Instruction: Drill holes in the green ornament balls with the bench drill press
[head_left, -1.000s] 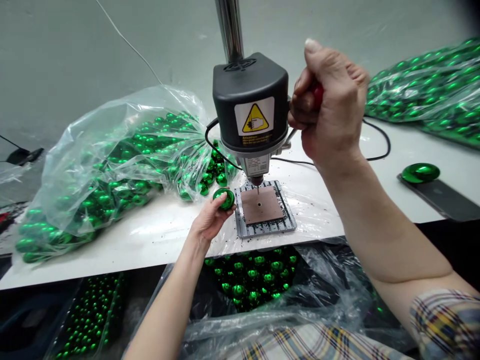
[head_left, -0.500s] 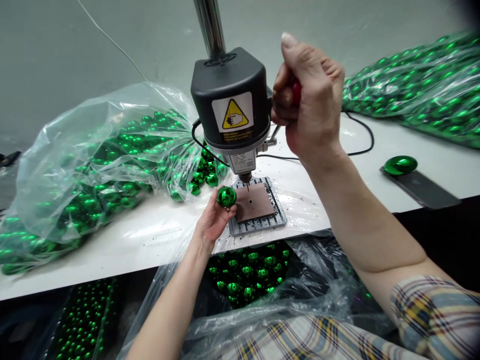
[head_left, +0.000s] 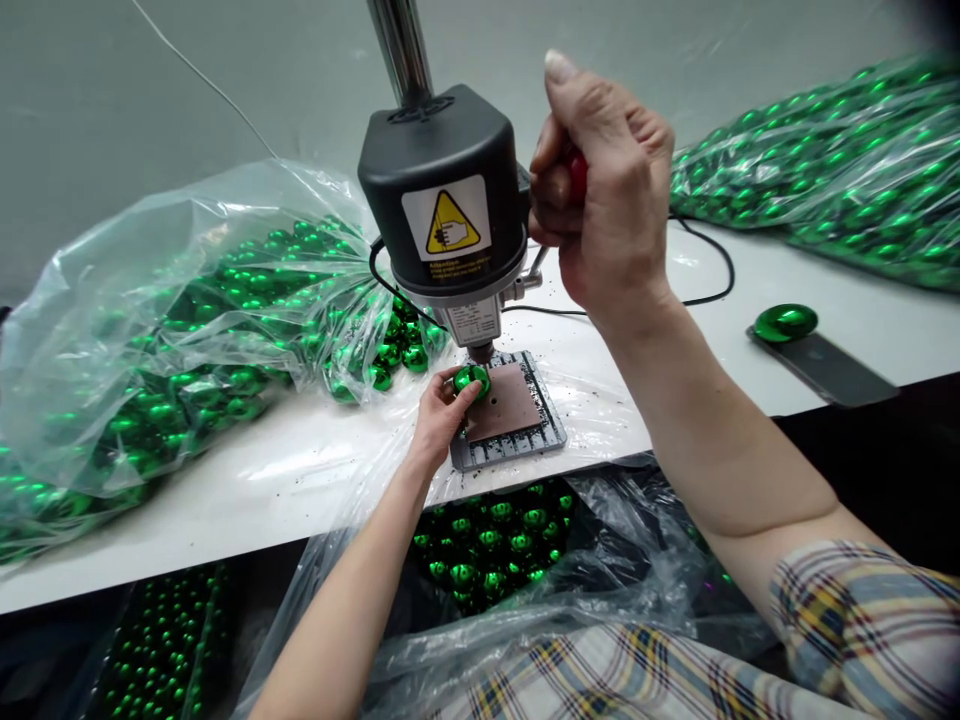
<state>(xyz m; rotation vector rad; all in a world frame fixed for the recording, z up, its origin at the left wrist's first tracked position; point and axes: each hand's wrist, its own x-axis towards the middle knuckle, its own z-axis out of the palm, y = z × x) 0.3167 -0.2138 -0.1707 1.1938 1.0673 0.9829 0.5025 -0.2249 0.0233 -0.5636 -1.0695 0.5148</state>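
Note:
Between the thumb and fingers of my left hand [head_left: 441, 412] is a shiny green ball ornament [head_left: 472, 380]. It sits just under the chuck [head_left: 481, 353] of a small black drill press [head_left: 442, 190]; whether the bit touches it I cannot tell. Below lies a pinkish-brown board [head_left: 514, 403] with a small hole, resting on the slotted metal base [head_left: 551, 432]. My right hand [head_left: 611, 180] is raised beside the drill head, its fingers wrapped round the red knob [head_left: 576, 178] of the feed lever [head_left: 534, 275].
A clear bag of green balls [head_left: 187, 330] lies at left, some loose at its mouth. Another full bag [head_left: 832, 170] is at right. A phone [head_left: 832, 372] carries one green ball [head_left: 785, 322]. More balls [head_left: 495, 545] sit below the table edge. A black cable [head_left: 709, 298] crosses the white table.
My left hand has moved the green ball right, from beside the board to under the chuck, and turned it. My right hand keeps its grip on the knob. The view has shifted slightly.

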